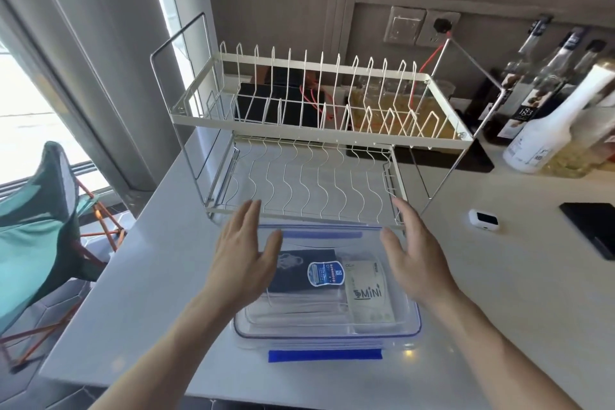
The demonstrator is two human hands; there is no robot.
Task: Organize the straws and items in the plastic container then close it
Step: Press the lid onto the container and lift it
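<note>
A clear plastic container (pixel 327 331) with blue clips sits on the white counter, its lid (pixel 319 236) lying on top. Through the lid I see a dark blue packet (pixel 299 273) with an oval label, a pale packet marked "MINI" (pixel 367 293), and wrapped straws (pixel 299 308) along the bottom. My left hand (pixel 241 256) hovers flat over the lid's left side, fingers spread. My right hand (pixel 412 256) is at the lid's right side, fingers spread, holding nothing. A blue clip (pixel 324 354) sticks out at the container's near edge.
A white two-tier wire dish rack (pixel 312 130) stands just behind the container. Bottles (pixel 545 116) crowd the back right. A small white device (pixel 484 220) and a black flat object (pixel 592 230) lie to the right. A green folding chair (pixel 43 226) is beyond the counter's left edge.
</note>
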